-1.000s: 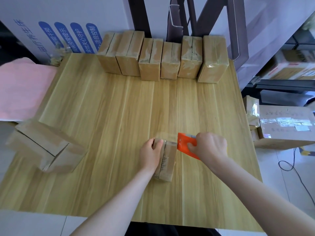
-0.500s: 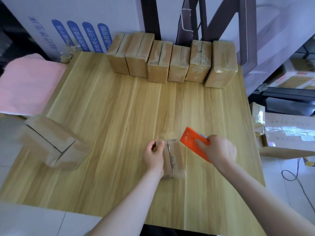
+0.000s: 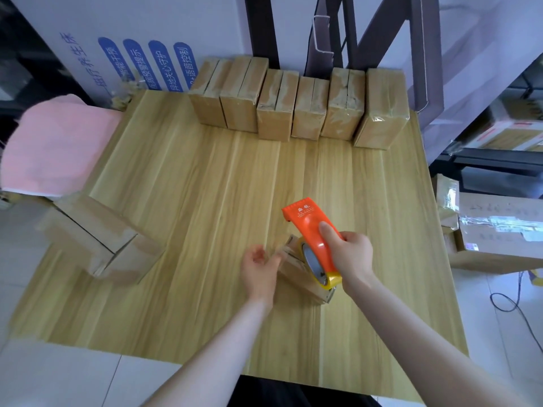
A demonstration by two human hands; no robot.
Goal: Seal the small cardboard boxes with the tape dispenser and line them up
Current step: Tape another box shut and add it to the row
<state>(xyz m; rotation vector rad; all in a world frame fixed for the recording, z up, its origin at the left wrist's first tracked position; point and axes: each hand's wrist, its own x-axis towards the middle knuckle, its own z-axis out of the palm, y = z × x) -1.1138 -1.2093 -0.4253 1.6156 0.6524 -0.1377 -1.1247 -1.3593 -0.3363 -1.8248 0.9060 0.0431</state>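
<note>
Tape dispenser (image 3: 312,230) has swung onto the box (image 3: 302,284), right hand (image 3: 351,254) gripping it

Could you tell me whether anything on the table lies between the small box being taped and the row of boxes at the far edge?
Nothing visible does: bare table lies between the small box and the row of boxes. The larger box sits off to the left, clear of that path.
</note>
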